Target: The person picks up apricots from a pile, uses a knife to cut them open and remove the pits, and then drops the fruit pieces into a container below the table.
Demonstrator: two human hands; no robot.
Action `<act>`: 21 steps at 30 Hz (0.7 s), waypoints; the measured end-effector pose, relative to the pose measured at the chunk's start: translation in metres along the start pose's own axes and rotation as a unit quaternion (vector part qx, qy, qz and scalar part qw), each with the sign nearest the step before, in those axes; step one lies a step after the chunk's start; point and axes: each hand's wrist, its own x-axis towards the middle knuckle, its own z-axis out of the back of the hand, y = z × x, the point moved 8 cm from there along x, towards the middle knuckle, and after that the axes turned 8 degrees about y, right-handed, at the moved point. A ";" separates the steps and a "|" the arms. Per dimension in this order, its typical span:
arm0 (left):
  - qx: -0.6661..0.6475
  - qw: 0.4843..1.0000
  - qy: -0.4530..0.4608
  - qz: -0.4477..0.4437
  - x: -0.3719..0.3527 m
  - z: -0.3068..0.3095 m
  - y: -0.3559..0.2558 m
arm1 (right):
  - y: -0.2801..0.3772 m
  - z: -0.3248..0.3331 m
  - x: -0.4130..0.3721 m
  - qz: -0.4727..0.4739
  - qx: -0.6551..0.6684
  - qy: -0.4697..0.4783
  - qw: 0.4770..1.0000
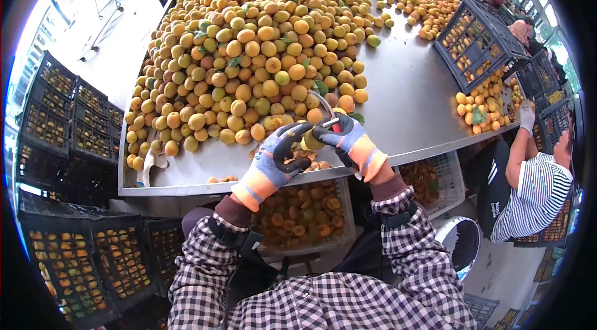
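My gloved left hand (273, 159) is curled at the table's front edge, its fingertips on a greenish-yellow apricot (311, 141). Close beside it, my gloved right hand (353, 143) is closed around a small curved knife (323, 103) with some red at its handle. The blade points up and away from me. The right fingers also meet the apricot, partly hiding it. Cut apricot pieces (317, 166) lie on the table just under my hands. Beyond them rises a large heap of whole apricots (249, 50) with a few green leaves.
The metal table (404, 87) has a raised rim. Below its edge stand a crate of apricot halves (298, 215), another crate (457, 184) and a white bucket (463, 240). Stacked black crates (68, 255) line the left. A tilted black crate (476, 44) and a co-worker (535, 187) are at right.
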 end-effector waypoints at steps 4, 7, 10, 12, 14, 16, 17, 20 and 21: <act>-0.052 0.998 -0.042 0.000 0.009 -0.006 -0.005 | 0.010 -0.022 -0.010 0.025 0.271 -0.051 0.961; -0.213 0.974 -0.083 -0.008 0.010 -0.007 0.017 | -0.011 -0.022 -0.001 0.063 0.054 -0.088 0.993; -0.221 0.972 -0.082 -0.009 0.009 -0.001 0.015 | -0.003 -0.017 -0.004 0.165 -0.014 -0.077 0.983; -0.305 0.949 -0.074 0.013 0.007 0.008 0.020 | 0.017 -0.014 -0.018 0.146 0.078 -0.064 0.984; -0.291 0.953 -0.076 0.025 0.006 0.022 0.016 | 0.050 -0.026 -0.035 0.237 -0.145 0.004 0.960; -0.284 0.954 -0.092 0.028 0.001 0.030 0.025 | 0.043 -0.029 -0.038 0.235 -0.104 0.012 0.966; -0.279 0.956 -0.082 0.031 0.001 0.032 0.025 | 0.053 -0.033 -0.046 0.264 -0.205 0.002 0.942; -0.276 0.958 -0.072 0.030 -0.002 0.035 0.023 | 0.067 -0.039 -0.059 0.309 -0.336 -0.024 0.889; -0.231 0.970 -0.065 0.021 -0.002 0.036 0.022 | 0.067 -0.039 -0.059 0.298 -0.351 -0.018 0.887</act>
